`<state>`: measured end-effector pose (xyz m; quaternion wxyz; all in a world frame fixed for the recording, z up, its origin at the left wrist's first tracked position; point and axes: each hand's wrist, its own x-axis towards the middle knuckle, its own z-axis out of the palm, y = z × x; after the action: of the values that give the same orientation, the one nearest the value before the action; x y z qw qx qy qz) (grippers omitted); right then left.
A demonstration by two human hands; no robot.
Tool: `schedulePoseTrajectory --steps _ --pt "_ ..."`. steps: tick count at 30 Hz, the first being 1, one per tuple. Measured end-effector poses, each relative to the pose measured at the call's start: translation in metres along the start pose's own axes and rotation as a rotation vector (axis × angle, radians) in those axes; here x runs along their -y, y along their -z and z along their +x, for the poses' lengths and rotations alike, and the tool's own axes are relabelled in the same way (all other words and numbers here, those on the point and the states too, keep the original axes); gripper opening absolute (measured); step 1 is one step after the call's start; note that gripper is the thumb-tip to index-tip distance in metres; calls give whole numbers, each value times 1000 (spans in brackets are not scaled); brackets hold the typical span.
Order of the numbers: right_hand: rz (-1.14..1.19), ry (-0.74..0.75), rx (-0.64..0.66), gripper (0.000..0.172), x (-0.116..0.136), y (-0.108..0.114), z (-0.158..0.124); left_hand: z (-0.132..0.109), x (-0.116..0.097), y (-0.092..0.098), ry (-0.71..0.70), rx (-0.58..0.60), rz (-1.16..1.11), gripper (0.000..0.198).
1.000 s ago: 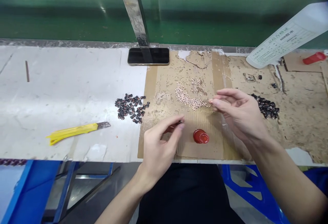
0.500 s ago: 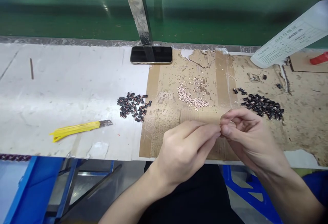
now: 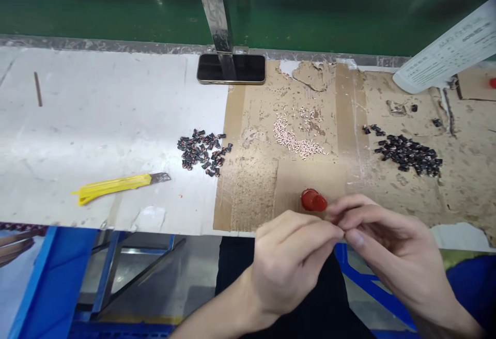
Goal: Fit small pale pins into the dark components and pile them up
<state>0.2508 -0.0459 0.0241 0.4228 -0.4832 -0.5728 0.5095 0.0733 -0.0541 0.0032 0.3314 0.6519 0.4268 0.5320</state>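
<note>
My left hand (image 3: 289,261) and my right hand (image 3: 382,248) meet fingertip to fingertip just off the front edge of the bench, both pinched closed. What they pinch is too small to make out. A small red cap (image 3: 313,200) lies on the brown cardboard mat (image 3: 310,173) right behind the fingertips. Farther back on the mat sits a heap of tiny pale pins (image 3: 296,142). A pile of small dark parts (image 3: 406,152) lies to the right, and another dark pile (image 3: 203,154) rests on the white bench top (image 3: 96,122) to the left.
A yellow utility knife (image 3: 116,185) lies at the left front. A black phone (image 3: 231,68) rests at the foot of a metal post (image 3: 215,8). A white labelled bottle (image 3: 449,52) lies at the back right. Blue frame legs (image 3: 50,277) stand below the bench.
Both hands came together and drew back toward me, past the bench's front edge. The red cap, hidden half a second ago, shows again. The view has tilted downward.
</note>
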Motion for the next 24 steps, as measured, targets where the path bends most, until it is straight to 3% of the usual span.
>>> schedulePoseTrajectory --steps 6,10,14,17,20,24 --pt "1 -24 22 14 -6 -2 -14 -16 0 -4 -59 -25 88 12" --pt "-81 -33 -20 12 0 -7 -17 -15 -1 -2 -58 24 102 14" --pt "-277 14 -93 13 -2 -5 -19 -14 1 3 75 14 -22 13" --pt "-590 150 -169 22 -11 2 -18 -13 6 10 242 -61 -59 20" --pt "-841 288 -113 31 -19 7 -13 -10 10 20 350 -75 -56 18" --pt "-953 373 -23 37 -20 7 -6 -6 12 29 420 -78 -38 17"
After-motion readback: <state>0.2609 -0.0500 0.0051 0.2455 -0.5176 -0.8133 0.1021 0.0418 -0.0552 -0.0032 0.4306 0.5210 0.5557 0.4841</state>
